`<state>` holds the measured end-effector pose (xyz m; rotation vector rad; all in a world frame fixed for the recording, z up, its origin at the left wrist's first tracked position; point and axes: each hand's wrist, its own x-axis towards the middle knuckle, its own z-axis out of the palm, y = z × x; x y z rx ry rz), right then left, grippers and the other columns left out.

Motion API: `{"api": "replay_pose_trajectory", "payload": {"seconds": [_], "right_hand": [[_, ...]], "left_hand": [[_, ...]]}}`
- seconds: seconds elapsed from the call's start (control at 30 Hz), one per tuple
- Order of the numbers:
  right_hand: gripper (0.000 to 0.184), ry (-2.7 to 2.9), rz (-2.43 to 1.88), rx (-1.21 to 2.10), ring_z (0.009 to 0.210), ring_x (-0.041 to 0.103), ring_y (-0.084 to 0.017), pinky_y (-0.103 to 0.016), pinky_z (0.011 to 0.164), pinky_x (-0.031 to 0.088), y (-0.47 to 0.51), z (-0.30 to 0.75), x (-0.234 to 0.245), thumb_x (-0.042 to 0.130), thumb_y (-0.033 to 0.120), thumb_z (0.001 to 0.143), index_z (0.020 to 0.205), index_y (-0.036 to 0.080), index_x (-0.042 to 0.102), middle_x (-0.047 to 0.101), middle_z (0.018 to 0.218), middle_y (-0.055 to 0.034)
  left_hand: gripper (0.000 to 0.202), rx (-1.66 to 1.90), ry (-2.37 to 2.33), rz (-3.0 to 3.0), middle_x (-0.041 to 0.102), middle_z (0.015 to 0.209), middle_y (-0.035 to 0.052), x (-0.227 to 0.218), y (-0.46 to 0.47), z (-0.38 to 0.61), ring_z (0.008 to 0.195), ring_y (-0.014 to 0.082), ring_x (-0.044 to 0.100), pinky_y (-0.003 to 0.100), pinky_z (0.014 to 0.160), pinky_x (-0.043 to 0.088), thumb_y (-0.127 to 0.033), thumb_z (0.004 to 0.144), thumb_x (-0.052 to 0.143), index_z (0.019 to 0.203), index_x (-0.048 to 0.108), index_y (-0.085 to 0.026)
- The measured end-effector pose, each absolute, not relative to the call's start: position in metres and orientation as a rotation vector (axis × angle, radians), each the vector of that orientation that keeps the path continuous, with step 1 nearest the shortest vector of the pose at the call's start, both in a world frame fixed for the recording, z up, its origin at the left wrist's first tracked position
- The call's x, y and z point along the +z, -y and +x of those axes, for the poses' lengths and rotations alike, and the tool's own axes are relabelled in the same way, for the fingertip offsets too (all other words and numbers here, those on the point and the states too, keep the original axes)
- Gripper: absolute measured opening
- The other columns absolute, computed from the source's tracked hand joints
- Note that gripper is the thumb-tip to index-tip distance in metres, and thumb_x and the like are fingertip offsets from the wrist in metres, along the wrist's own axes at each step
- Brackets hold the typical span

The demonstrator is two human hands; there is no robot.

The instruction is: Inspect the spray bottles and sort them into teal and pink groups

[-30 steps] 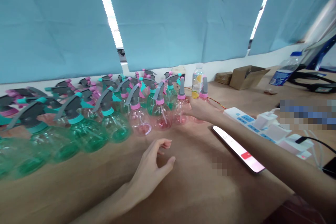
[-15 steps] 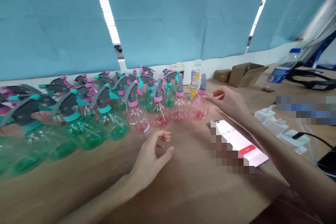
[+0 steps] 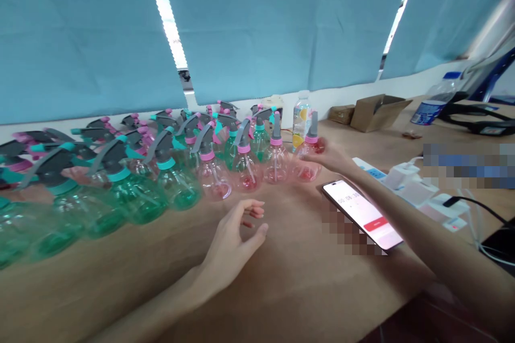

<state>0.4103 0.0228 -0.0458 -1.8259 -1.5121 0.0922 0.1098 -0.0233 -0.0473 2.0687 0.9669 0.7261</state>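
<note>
At the right end of the front row, my right hand [image 3: 332, 156] is around a clear pink spray bottle [image 3: 306, 172] with a grey trigger head. Its thumb lies across the near side, and the fingers show reddish through the plastic behind. The bottle stands upright on the table. My left hand [image 3: 237, 244] hovers over the table in front of the row, fingers curved and apart from the thumb, holding nothing. Nearest to it are a pink spray bottle [image 3: 215, 179] and another pink one [image 3: 247, 171]. Beside the held bottle stands one more pink spray bottle [image 3: 276, 163].
Several green spray bottles [image 3: 139, 198] fill the left side. Behind the held bottle is a clear drink bottle [image 3: 302, 104]. A lit phone [image 3: 358, 211] lies under my right forearm, near white chargers [image 3: 418, 190]. Farther back are an open cardboard box [image 3: 372, 115] and a blue-capped bottle [image 3: 426, 110].
My right hand has moved left from beside the rightmost pink spray bottle and now closes around it. My left hand has stayed almost where it was.
</note>
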Motion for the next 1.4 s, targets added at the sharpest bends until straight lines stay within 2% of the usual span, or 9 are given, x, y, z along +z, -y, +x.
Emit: {"api": "replay_pose_trajectory", "payload": {"seconds": [0.17,0.4,0.6,0.77,0.83,0.93,1.03,1.27,1.4], "right_hand": [[0.054,1.422,-1.901,0.050,0.080,0.063,-0.030,-0.038,0.067,0.046,0.006,0.400,-0.023,0.068,0.052,0.066,0.104,0.015,0.060,0.068,0.089,-0.0115],[0.050,1.650,-1.693,0.025,0.083,0.062,-0.028,-0.038,0.070,0.047,0.054,0.339,0.003,0.065,0.057,0.070,0.105,0.021,0.060,0.068,0.096,-0.0086],[0.054,1.830,-1.446,0.174,0.098,0.059,-0.030,-0.043,0.076,0.048,0.057,0.285,-0.016,0.061,0.060,0.073,0.114,0.024,0.055,0.063,0.112,-0.0088],[0.046,1.808,-1.505,0.346,0.084,0.062,-0.028,-0.042,0.067,0.048,0.053,0.253,-0.031,0.060,0.057,0.075,0.105,0.023,0.056,0.066,0.093,-0.0076],[0.044,1.832,-1.460,0.354,0.084,0.061,-0.026,-0.041,0.068,0.048,0.052,0.242,-0.034,0.061,0.056,0.075,0.103,0.022,0.055,0.064,0.094,-0.0076],[0.044,1.895,-1.364,0.354,0.088,0.059,-0.025,-0.040,0.073,0.048,0.049,0.228,-0.038,0.063,0.054,0.074,0.102,0.022,0.053,0.062,0.098,-0.0067],[0.054,1.935,-1.299,0.367,0.092,0.058,-0.025,-0.041,0.076,0.048,0.048,0.213,-0.042,0.066,0.058,0.069,0.106,0.021,0.052,0.061,0.101,-0.0070],[0.075,2.002,-1.207,0.408,0.101,0.055,-0.028,-0.045,0.087,0.046,0.045,0.180,-0.054,0.062,0.070,0.063,0.115,0.017,0.050,0.058,0.110,-0.0110],[0.089,2.110,-1.058,0.579,0.114,0.051,-0.029,-0.046,0.094,0.043,0.041,0.178,-0.064,0.064,0.064,0.068,0.137,0.019,0.032,0.052,0.127,-0.0126]], "left_hand": [[0.019,0.742,-0.947,2.044,0.060,0.100,0.0040,-0.045,0.024,0.108,0.090,0.0184,0.060,0.037,0.083,0.048,-0.024,0.087,0.050,0.106,0.050,-0.022],[0.019,0.797,-0.920,1.964,0.057,0.106,0.0037,-0.040,0.019,0.101,0.088,0.0164,0.059,0.037,0.085,0.046,-0.031,0.090,0.048,0.108,0.049,-0.023],[0.032,0.906,-0.929,1.981,0.052,0.125,0.0057,-0.029,0.016,0.087,0.109,0.0217,0.055,0.041,0.095,0.044,-0.035,0.087,0.053,0.116,0.046,-0.024],[0.047,0.875,-0.928,2.023,0.046,0.136,0.0081,-0.021,0.013,0.072,0.118,0.0255,0.051,0.044,0.096,0.045,-0.036,0.084,0.057,0.126,0.040,-0.026],[0.052,0.867,-0.921,2.028,0.045,0.138,0.0085,-0.019,0.013,0.067,0.120,0.0261,0.050,0.044,0.096,0.045,-0.035,0.083,0.059,0.130,0.037,-0.027],[0.056,0.872,-0.943,2.028,0.047,0.136,0.0079,-0.015,0.013,0.062,0.120,0.0252,0.050,0.044,0.098,0.043,-0.032,0.082,0.061,0.132,0.036,-0.026],[0.057,0.886,-0.973,1.996,0.053,0.130,0.0077,-0.010,0.013,0.059,0.115,0.0239,0.053,0.042,0.096,0.045,-0.027,0.079,0.062,0.131,0.038,-0.024],[0.040,1.016,-1.055,1.939,0.064,0.107,0.0031,-0.008,0.011,0.044,0.094,0.0221,0.063,0.038,0.082,0.052,-0.032,0.081,0.059,0.119,0.049,-0.024],[0.037,1.086,-1.165,1.943,0.065,0.097,0.0014,-0.012,0.007,0.026,0.093,0.0226,0.063,0.037,0.079,0.053,-0.027,0.080,0.056,0.117,0.053,-0.027]]}}
